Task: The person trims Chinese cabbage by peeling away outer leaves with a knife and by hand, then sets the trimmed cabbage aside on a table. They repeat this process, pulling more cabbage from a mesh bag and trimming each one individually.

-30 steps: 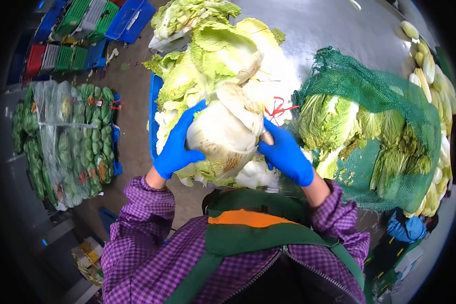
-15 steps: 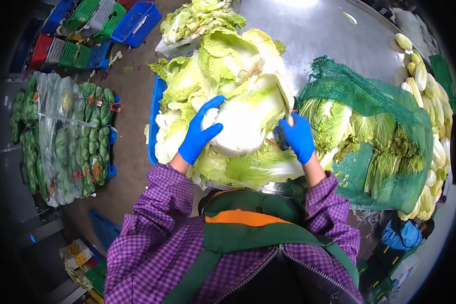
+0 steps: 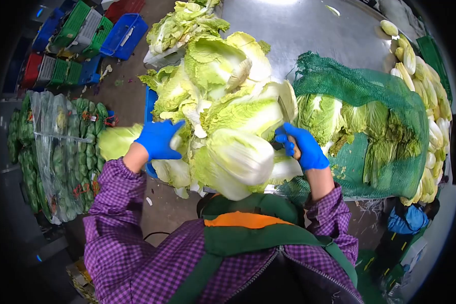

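Far left of our left hand, on the floor, we see netted green cabbages under a clear plastic sheet (image 3: 55, 147), and up beyond them colored plastic crates (image 3: 81, 30).

Our left hand (image 3: 158, 139), in a blue glove, is out past the table edge with its fingers closed on a loose outer cabbage leaf (image 3: 115, 141); the leaf sticks out to the left of the hand, blurred. Just behind this hand a blue crate (image 3: 150, 104) edge shows, mostly buried.

Between our two hands sits a napa cabbage head (image 3: 238, 159), pale and blurred, at the near table edge, close to our apron. Neither hand is clearly gripping it; the left hand is apart from it, and the right hand is just beside its right flank. Beyond the head, away from both hands, a big pile of trimmed cabbage leaves (image 3: 213, 76) rises.

Our right hand (image 3: 300, 147), also blue-gloved, is fisted around a knife handle (image 3: 295, 152); we cannot see the blade clearly, as it is lost among the leaves above the hand.

Right of the right hand, a green mesh sack (image 3: 359, 91) lies open on the steel table (image 3: 309, 30) with several cabbages inside. Farther right, along the table rim, is a row of trimmed cabbages (image 3: 425, 86).
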`<state>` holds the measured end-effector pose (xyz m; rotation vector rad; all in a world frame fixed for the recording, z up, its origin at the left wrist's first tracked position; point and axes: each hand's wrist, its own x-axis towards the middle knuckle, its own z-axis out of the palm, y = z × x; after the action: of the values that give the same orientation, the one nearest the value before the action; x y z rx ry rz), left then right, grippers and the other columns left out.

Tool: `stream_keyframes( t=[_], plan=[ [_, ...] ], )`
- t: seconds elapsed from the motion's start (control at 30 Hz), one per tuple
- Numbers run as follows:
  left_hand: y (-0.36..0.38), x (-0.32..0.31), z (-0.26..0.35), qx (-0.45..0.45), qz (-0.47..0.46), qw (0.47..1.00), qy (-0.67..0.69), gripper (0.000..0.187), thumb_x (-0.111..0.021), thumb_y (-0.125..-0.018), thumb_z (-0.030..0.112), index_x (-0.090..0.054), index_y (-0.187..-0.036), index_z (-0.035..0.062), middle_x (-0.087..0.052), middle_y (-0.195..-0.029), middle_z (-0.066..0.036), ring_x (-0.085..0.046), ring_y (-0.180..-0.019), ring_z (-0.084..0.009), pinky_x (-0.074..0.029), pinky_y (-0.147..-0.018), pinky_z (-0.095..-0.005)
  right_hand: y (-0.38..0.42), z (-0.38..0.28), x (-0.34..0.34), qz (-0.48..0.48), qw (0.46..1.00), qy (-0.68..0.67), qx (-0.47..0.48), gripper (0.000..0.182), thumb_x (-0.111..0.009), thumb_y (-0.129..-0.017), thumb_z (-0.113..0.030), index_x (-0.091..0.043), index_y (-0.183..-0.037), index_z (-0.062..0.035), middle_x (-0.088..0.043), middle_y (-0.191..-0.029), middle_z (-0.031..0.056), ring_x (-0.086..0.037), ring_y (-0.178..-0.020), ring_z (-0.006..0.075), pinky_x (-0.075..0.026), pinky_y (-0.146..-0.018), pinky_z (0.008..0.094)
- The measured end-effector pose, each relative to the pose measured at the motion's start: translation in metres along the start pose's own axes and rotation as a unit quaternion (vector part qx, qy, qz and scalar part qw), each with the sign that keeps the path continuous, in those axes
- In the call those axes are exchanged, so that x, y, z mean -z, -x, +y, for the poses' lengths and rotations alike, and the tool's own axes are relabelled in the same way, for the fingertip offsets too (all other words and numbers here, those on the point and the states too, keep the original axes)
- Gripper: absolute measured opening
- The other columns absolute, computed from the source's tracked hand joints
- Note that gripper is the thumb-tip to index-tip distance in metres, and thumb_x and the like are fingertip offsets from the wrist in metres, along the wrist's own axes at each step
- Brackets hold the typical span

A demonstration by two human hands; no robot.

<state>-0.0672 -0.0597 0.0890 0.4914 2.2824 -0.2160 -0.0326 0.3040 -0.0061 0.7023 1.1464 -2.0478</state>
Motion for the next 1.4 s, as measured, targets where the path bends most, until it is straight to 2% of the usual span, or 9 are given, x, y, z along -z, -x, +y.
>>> stream_keyframes(
  t=[0.07,0.13,0.23,0.37,0.6,0.7,0.8,0.9,1.4],
  plan=[
    [-0.01,-0.019,0.009,-0.095,0.209,0.973,0.017,0.113,-0.082,-0.055,0.05,-0.027,-0.147,0.0157,-0.034,-0.145,-0.019,-0.036,-0.13,-0.0399,-0.03,-0.101,-0.052,-0.032,0.009,0.006,-0.03,0.998,0.014,0.044,0.032,-0.055,-0.094,-0.032,-0.061,-0.096,-0.0005,-0.065,-0.075,0.0049,-0.044,-0.043,0.0061,-0.033,-0.038,0.0188],
    [-0.023,-0.02,0.082,-0.25,0.247,0.928,0.122,0.12,-0.081,-0.054,0.058,-0.022,-0.149,0.0131,-0.03,-0.148,-0.02,-0.032,-0.132,-0.0384,-0.025,-0.104,-0.0546,-0.054,0.0,-0.013,-0.026,0.998,0.031,0.054,0.025,-0.059,-0.09,-0.025,-0.06,-0.088,-0.0004,-0.064,-0.07,0.0087,-0.05,-0.046,0.0105,-0.038,-0.041,0.023],
    [-0.057,-0.054,0.151,-0.212,0.325,0.896,0.218,0.119,-0.085,-0.051,0.053,-0.027,-0.146,0.0086,-0.04,-0.14,-0.018,-0.041,-0.127,-0.0379,-0.033,-0.104,-0.0453,-0.063,-0.03,-0.019,-0.041,0.945,0.322,0.039,0.029,-0.06,-0.087,-0.026,-0.061,-0.086,0.0025,-0.062,-0.064,0.0089,-0.051,-0.042,0.0137,-0.039,-0.038,0.0272],
    [-0.065,-0.087,0.131,-0.157,0.246,0.896,0.333,0.106,-0.087,-0.052,0.049,-0.04,-0.138,0.0071,-0.05,-0.128,-0.018,-0.051,-0.117,-0.0335,-0.042,-0.098,-0.0411,-0.014,-0.079,0.004,-0.077,0.848,0.522,0.058,0.03,-0.057,-0.089,-0.025,-0.06,-0.086,0.0046,-0.061,-0.063,0.0098,-0.053,-0.045,0.014,-0.042,-0.039,0.0287],
    [-0.018,-0.094,0.066,-0.033,0.205,0.909,0.361,0.107,-0.085,-0.054,0.051,-0.038,-0.139,0.0054,-0.043,-0.135,-0.024,-0.042,-0.124,-0.0405,-0.036,-0.103,-0.0454,0.046,0.006,0.018,-0.038,0.951,0.275,0.134,0.035,-0.055,-0.095,-0.034,-0.055,-0.121,-0.0106,-0.06,-0.074,0.0009,-0.052,-0.054,0.0067,-0.044,-0.049,0.0217],
    [-0.01,-0.058,0.102,-0.079,0.321,0.937,0.111,0.116,-0.084,-0.05,0.051,-0.031,-0.145,0.0123,-0.033,-0.144,-0.023,-0.029,-0.133,-0.0432,-0.028,-0.106,-0.0512,0.03,0.078,-0.004,0.008,0.972,0.183,0.145,0.025,-0.063,-0.09,-0.022,-0.059,-0.111,-0.0089,-0.058,-0.072,0.002,-0.054,-0.059,0.0062,-0.044,-0.049,0.0245],
    [-0.043,-0.073,0.109,-0.048,0.287,0.952,0.098,0.116,-0.083,-0.051,0.052,-0.029,-0.146,0.014,-0.04,-0.14,-0.019,-0.037,-0.128,-0.0389,-0.031,-0.104,-0.0497,0.014,0.12,-0.02,0.057,0.926,0.282,0.243,0.022,-0.059,-0.09,-0.022,-0.054,-0.102,-0.0046,-0.064,-0.08,0.0189,-0.064,-0.07,0.0354,-0.048,-0.062,0.0435],
    [-0.054,-0.075,0.096,-0.057,0.295,0.937,0.178,0.117,-0.083,-0.052,0.054,-0.028,-0.147,0.0126,-0.044,-0.135,-0.019,-0.043,-0.122,-0.0378,-0.035,-0.102,-0.0473,0.011,0.127,-0.026,0.081,0.908,0.339,0.231,0.022,-0.054,-0.091,-0.024,-0.051,-0.1,-0.0048,-0.063,-0.085,0.0247,-0.06,-0.079,0.0448,-0.047,-0.066,0.0498],
    [-0.061,-0.068,0.091,-0.034,0.265,0.943,0.2,0.116,-0.086,-0.053,0.05,-0.03,-0.145,0.0084,-0.046,-0.135,-0.017,-0.046,-0.12,-0.036,-0.036,-0.102,-0.0446,0.002,0.126,-0.035,0.032,0.88,0.429,0.202,0.022,-0.052,-0.092,-0.022,-0.046,-0.103,-0.0027,-0.061,-0.08,0.0269,-0.059,-0.076,0.0459,-0.045,-0.064,0.053]
  ],
)
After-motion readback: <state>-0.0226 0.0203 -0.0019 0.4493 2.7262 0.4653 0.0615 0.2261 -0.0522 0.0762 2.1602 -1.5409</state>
